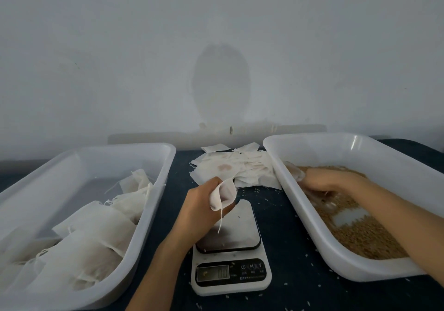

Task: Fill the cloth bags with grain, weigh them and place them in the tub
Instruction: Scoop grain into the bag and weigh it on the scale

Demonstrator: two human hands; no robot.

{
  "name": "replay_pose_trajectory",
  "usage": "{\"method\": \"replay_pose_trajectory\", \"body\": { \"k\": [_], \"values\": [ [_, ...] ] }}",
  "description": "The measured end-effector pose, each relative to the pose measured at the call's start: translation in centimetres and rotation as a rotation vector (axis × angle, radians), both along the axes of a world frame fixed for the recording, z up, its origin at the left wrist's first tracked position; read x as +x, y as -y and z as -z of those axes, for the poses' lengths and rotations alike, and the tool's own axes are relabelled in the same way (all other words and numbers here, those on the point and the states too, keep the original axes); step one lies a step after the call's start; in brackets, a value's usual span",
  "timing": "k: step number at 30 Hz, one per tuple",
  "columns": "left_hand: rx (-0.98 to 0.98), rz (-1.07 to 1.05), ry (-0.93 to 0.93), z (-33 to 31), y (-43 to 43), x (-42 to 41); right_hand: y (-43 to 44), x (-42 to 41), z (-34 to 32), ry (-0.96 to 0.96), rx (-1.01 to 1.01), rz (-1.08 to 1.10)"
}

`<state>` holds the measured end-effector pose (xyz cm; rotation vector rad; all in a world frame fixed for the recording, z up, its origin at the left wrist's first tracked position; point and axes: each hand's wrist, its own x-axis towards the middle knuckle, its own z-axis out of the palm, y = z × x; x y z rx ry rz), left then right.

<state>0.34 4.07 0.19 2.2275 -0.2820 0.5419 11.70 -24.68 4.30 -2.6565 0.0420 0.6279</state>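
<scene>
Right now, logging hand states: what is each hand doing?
Left hand: closed on an empty cloth bag above the scale.
Right hand: in the grain; grip cannot be told.

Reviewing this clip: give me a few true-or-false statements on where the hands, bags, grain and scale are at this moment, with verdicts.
1. The left hand holds an open cloth bag above the scale. True.
2. The right hand rests on the scale. False: it is in the grain inside the right tub.
3. The left tub holds filled bags. True.
4. A bag sits on the scale's plate. False: the plate is bare; the held bag hangs over it.
5. The empty bags are piled in front of the scale. False: they lie behind it, between the tubs.
</scene>
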Motion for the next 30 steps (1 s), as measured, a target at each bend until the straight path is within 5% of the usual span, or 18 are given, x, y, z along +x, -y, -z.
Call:
{"method": "replay_pose_trajectory", "body": {
  "k": [18,30],
  "values": [
    [-0.099,0.020,-0.165,-0.2,0.3,-0.2,2.7,0.5,-1.8,-0.347,0.833,0.254],
    [-0.221,0.013,-0.255,-0.3,0.3,-0.2,2.0,0.2,-3.5,0.247,0.420,0.111]
  ]
}}
